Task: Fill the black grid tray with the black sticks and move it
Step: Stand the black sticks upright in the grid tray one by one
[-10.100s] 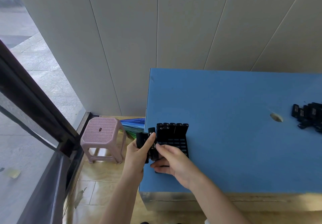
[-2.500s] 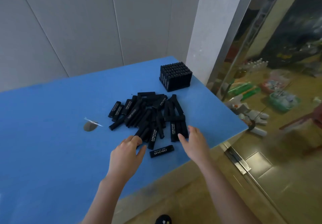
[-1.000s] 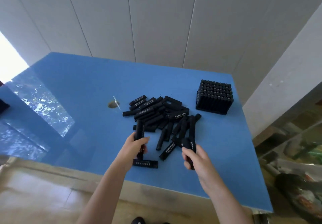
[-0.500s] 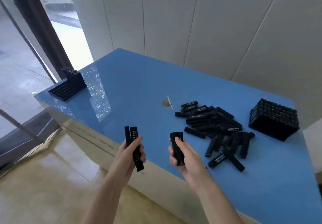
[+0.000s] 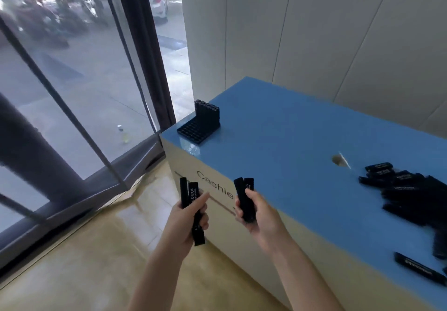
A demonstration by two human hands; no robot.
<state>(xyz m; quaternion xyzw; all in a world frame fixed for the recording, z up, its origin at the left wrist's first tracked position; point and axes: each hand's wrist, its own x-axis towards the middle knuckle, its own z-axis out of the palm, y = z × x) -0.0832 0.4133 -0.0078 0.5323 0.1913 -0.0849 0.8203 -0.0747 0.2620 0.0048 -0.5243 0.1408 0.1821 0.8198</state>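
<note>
Nearest the camera, low in the middle of the frame, the person's left hand [image 5: 191, 216] is closed around two slim black plastic sticks with white lettering [image 5: 191, 199], held upright with their tops above the fist. Just to its right, the right hand [image 5: 256, 214] grips another pair of black sticks [image 5: 244, 197] in the same upright way. Both hands are off the counter, in front of its pale side panel [image 5: 217, 189], which carries printed lettering.

At the right edge of the frame, a loose pile of black sticks [image 5: 411, 189] lies on the glossy blue countertop [image 5: 278, 146], with one stray stick [image 5: 419, 268] nearer the front edge. Many sticks therefore remain to be placed.

Farther off, at the counter's left corner just above the centre of the frame, sits the flat black grid tray [image 5: 196, 130]. Only one row of sticks stands in it [image 5: 208, 114], along its far side; the rest of the cells look empty.

By that evidence the filling is at an early stage: the four sticks in hand seem bound for the tray, most cells are still open, and moving the tray has not yet begun.
</note>
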